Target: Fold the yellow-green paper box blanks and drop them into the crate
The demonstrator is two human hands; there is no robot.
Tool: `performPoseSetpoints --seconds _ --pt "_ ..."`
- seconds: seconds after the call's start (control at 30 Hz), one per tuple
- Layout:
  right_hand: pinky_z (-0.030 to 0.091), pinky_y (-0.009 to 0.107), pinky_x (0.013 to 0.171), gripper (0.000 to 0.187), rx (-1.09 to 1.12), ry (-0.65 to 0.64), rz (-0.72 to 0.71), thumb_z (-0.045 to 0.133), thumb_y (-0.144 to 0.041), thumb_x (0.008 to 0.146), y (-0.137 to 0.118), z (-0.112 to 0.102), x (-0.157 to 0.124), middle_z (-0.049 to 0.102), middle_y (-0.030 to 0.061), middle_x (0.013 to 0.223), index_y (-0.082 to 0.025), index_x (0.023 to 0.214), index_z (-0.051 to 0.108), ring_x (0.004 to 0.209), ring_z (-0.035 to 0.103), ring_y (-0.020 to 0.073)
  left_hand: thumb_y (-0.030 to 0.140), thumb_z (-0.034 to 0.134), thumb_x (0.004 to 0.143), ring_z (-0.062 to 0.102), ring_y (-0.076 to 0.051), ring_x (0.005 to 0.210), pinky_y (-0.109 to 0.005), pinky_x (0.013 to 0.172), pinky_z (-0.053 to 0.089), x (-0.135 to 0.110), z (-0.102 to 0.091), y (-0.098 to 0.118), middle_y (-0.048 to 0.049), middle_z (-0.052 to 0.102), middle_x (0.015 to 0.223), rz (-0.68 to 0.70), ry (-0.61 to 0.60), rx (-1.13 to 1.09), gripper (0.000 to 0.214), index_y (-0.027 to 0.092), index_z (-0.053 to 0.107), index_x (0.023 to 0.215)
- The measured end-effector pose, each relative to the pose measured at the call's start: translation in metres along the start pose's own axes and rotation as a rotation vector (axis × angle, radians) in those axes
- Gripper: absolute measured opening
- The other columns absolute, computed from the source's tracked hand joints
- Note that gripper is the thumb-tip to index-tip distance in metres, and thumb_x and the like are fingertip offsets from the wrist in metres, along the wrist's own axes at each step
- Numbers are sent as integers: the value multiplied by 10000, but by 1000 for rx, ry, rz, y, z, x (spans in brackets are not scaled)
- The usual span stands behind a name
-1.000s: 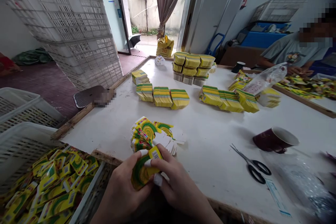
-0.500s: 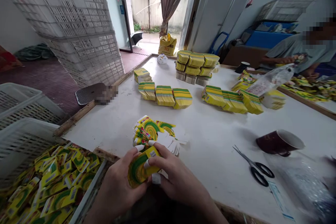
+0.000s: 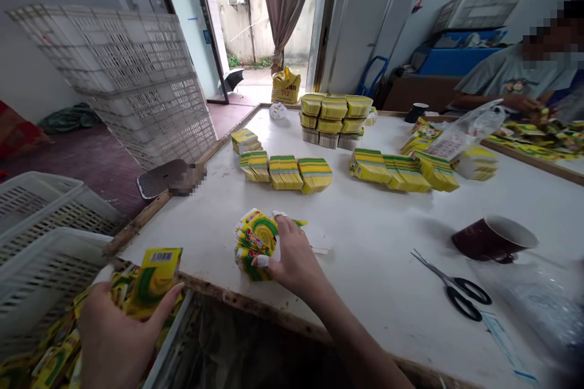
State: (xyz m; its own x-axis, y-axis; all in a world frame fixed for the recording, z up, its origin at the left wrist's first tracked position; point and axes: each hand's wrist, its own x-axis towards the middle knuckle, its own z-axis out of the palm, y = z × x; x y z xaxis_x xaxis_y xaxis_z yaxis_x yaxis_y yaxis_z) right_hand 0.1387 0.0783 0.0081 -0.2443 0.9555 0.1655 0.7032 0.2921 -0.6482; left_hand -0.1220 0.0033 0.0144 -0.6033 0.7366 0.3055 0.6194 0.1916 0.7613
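Low at the left, my left hand has its thumb and fingers apart above a white plastic basket. A yellow-and-green packet with a barcode stands tilted between the thumb and fingers, slightly blurred, and no firm hold shows. Similar packets fill the basket. Over the table, my right hand spans a fanned pile of yellow-and-green printed cards, its thumb at the near edge and its fingers at the far edge. White tape covers several fingertips. The hand hides the pile's right part.
Banded card stacks line the white table, with more stacks to the right and a taller pile behind. At right lie scissors, a dark mug and clear plastic. A co-worker sits at far right.
Both hands were together on a yellow packet before the pile. My left hand has moved left and down to the basket with the packet; my right hand has moved forward onto the pile.
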Motion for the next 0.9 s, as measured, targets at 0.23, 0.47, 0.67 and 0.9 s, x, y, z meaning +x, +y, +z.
performPoseSetpoints --seconds 0.23,0.47,0.67,0.9 --pt "355 497 1067 734 -121 -213 -189 723 -122 702 13 16 16 554 192 1300 -109 1379 438 1209 511 339 673 713 591 606 -429 1094 -576 830 546 -2 9 -24 -135 525 1374 -93 -157 58 830 231 522 1267" --pt "318 455 1096 723 -95 -334 -383 726 -104 716 30 -8 7 505 157 1404 -160 1376 437 1278 462 314 529 638 811 608 -321 1125 -483 943 507 -25 59 2 -130 552 1356 360 -361 -15 626 238 473 1340" --pt "387 456 1047 730 -59 -192 -258 763 -103 713 34 -16 -11 568 149 1304 -150 1365 436 1207 491 309 585 797 627 300 -370 1426 -538 1115 333 -18 85 34 -222 337 1524 785 -567 140 1090 196 217 1463" --pt "467 416 953 563 -82 -203 -187 604 6 753 34 -10 -19 632 128 1139 -118 1293 502 1037 546 271 492 892 404 330 -427 1401 -604 1135 209 3 122 64 -242 418 1479 789 -957 419 1131 157 411 1371"
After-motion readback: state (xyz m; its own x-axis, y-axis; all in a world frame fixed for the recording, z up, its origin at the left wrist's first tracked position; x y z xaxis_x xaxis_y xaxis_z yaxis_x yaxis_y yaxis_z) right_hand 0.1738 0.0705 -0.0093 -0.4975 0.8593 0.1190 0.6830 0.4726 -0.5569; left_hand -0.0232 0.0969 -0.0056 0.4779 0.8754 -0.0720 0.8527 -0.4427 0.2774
